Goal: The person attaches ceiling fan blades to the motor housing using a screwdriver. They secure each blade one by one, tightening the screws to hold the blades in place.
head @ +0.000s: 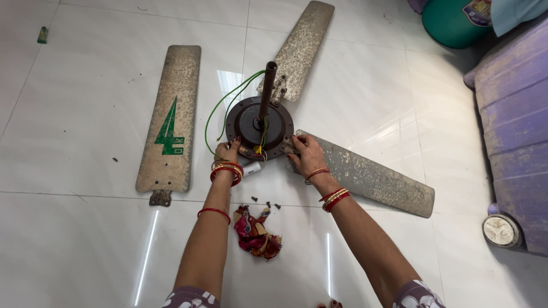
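On the white tiled floor (85,239), the left hand (228,150) and right hand (307,154) both curl their fingers onto the dark round metal fan motor (251,117), beside a detached dusty blade (171,114).

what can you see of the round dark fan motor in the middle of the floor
The round dark brown metal fan motor lies flat on the white tiled floor, a brown rod standing up from its centre. Green wires loop out on its left. Two dusty grey blades are attached; a third lies apart. The left hand and right hand touch its near rim.
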